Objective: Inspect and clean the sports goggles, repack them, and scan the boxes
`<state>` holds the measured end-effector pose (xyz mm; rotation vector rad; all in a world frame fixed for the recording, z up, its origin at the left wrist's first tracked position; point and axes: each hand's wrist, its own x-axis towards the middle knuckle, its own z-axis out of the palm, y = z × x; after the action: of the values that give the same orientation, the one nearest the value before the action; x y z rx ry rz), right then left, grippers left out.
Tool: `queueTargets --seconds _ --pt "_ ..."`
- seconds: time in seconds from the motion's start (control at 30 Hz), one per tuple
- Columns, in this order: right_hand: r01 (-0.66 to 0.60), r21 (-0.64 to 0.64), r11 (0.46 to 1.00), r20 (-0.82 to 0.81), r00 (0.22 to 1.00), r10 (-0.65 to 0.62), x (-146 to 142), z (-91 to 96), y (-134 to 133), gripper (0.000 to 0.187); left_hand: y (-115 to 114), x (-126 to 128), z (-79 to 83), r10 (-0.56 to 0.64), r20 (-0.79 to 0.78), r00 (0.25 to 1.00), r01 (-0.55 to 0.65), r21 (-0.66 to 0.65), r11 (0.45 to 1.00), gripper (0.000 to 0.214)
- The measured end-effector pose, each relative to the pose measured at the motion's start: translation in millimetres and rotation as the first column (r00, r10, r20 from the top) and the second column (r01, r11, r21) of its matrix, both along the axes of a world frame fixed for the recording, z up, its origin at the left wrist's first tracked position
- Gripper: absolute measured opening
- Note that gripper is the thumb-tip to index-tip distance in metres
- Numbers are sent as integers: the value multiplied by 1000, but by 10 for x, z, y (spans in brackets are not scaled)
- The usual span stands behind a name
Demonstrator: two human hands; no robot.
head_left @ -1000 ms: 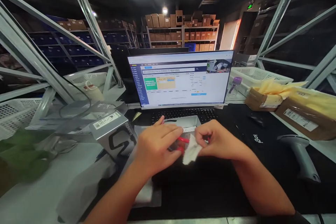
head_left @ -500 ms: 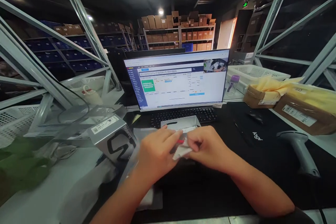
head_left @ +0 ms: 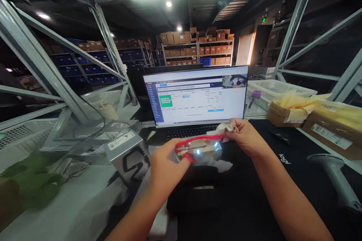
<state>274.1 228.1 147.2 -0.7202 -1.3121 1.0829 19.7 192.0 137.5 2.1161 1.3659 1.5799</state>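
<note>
Held low before the screen is a pair of glasses with a red frame (head_left: 202, 138) and a clear, shiny lens that catches bright reflections. My left hand (head_left: 168, 163) is closed on its left end, thumb at the lower edge. At the far right end, my right hand (head_left: 240, 135) pinches a white cloth (head_left: 223, 128) against the red frame. A pale flap (head_left: 224, 165), blurred, hangs below the lens; I cannot tell what it belongs to. A silver box (head_left: 127, 154) with a black logo stands left of my left hand.
The monitor (head_left: 195, 101) and keyboard (head_left: 183, 131) stand behind my hands. At the right lie a grey barcode scanner (head_left: 335, 180), a mouse (head_left: 279, 137) and cartons (head_left: 325, 130) of yellow packets. A clear plastic bag (head_left: 160, 222) and green material (head_left: 31, 184) lie left.
My right hand has moved up and right with the cloth, apart from my left hand. The red glasses now show between them. The view has tilted upward.
</note>
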Motion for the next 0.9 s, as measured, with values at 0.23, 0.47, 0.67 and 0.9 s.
queueTargets --seconds 0.23,0.47,0.67,0.9 --pt "390 -141 910 -474 780 -408 -387 -202 126 48 142 -10 -142 33 113 993 -18 -130 991 23" --pt "347 -51 936 -519 792 -322 -986 -293 -298 38 126 21 -120 141 166 976 -133 -54 990 27" --pt "349 -123 929 -439 820 -367 -994 -359 -352 40 160 21 -140 120 251 961 -120 -15 993 28" --pt "149 -107 983 -430 885 -181 -1185 -485 -380 40 189 64 -158 71 294 953 -35 -126 991 22"
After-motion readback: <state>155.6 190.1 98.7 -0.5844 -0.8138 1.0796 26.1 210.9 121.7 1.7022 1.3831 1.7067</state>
